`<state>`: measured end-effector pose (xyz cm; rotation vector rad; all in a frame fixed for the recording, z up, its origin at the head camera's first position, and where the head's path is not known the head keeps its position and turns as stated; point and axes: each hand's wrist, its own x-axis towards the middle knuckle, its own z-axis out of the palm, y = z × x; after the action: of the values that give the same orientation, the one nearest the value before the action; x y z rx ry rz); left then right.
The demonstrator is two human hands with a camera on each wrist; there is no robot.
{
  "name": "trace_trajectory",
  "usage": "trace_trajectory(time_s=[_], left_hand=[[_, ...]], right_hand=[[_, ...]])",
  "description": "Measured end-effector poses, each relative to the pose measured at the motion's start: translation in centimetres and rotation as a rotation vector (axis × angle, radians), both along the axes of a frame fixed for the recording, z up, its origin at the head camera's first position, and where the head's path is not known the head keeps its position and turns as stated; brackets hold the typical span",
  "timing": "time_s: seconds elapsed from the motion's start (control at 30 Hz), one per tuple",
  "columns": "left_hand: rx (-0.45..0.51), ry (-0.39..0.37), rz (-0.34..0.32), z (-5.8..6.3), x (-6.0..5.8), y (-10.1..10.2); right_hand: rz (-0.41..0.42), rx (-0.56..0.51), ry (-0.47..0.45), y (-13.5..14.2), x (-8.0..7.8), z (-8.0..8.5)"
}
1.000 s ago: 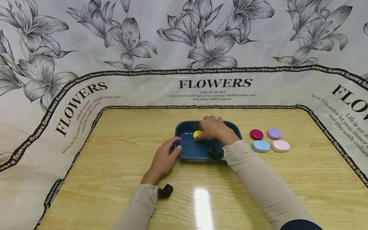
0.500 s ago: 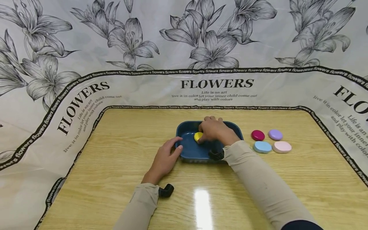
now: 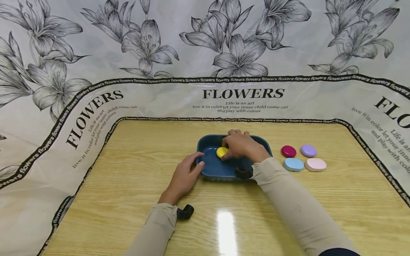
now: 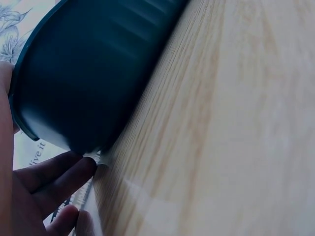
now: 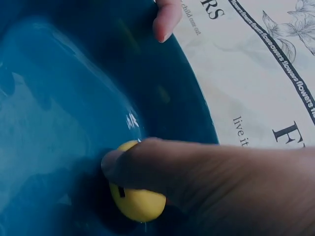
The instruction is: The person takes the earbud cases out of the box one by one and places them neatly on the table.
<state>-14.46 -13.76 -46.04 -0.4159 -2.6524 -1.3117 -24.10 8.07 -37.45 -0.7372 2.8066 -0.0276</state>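
Observation:
A dark blue rectangular basin (image 3: 209, 167) with rounded corners stands on the table. Over its left end my left hand (image 3: 184, 176) hooks fingertips on the rim, thumb at the near corner; the left wrist view shows lower fingers (image 4: 61, 179) by the basin's outer wall. Inside the basin, my right hand (image 3: 241, 145) holds a small rounded yellow piece (image 3: 221, 153) low near the floor. In the right wrist view the thumb (image 5: 147, 164) lies across that piece, which bears a small dark mark; the other fingers on it are hidden.
Right of the basin lie a crimson round piece (image 3: 288, 151), a purple round piece (image 3: 308, 150), a light blue oval piece (image 3: 293, 164) and a pink oval piece (image 3: 315, 164). Flower-printed cloth (image 3: 160, 99) rises behind the wooden table (image 3: 144, 142).
The yellow piece sits slightly nearer the basin's front than a second ago, and more of it shows beside the right thumb. The left hand keeps its place on the rim.

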Motion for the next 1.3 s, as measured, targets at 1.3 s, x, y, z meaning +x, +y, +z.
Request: trace_trajectory(time_s=[1.3], left_hand=[[0.004,0.068,0.001,0.0,0.2,0.2]], right_hand=[[0.027,-0.227,0.176,4.5,1.6,4.1]])
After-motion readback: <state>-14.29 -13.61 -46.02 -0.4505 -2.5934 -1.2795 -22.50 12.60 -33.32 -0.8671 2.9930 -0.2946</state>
